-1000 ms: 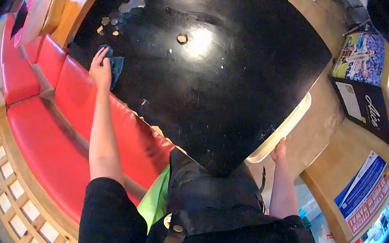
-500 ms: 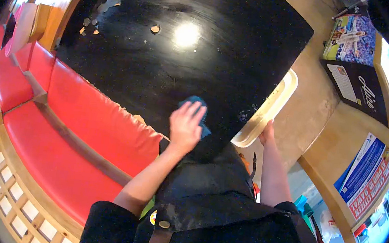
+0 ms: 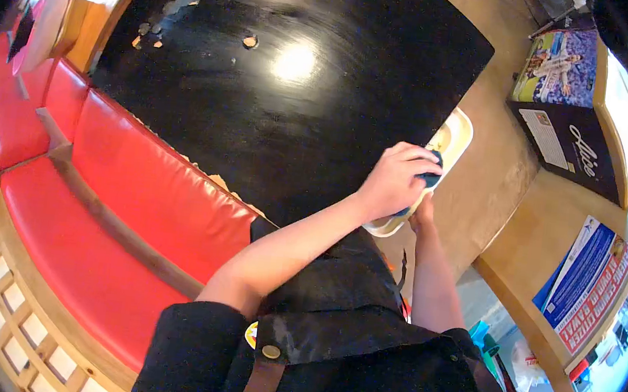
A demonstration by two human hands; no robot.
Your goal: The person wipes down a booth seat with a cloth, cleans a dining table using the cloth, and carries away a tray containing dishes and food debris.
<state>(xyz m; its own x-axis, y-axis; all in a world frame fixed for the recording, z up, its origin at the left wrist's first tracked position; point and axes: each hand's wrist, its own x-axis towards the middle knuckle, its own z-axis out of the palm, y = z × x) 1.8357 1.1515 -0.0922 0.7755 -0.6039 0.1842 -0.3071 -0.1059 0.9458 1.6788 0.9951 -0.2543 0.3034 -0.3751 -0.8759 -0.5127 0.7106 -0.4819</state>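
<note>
Shifted since the earlier frame: the dark blue cloth (image 3: pixel 431 170), brought from the black table's (image 3: pixel 186 106) near corner to just past its right edge, over the pale tray (image 3: pixel 463 127). It is gripped by the curled fingers of the left hand (image 3: pixel 396 180). Along that same edge the tray is held by the right hand (image 3: pixel 424 214), some fingers hidden — presumably so that anything pushed off is caught. One cloth, one tray and two hands are counted; left of the table, one red bench (image 3: pixel 109 251) is seen.
</note>
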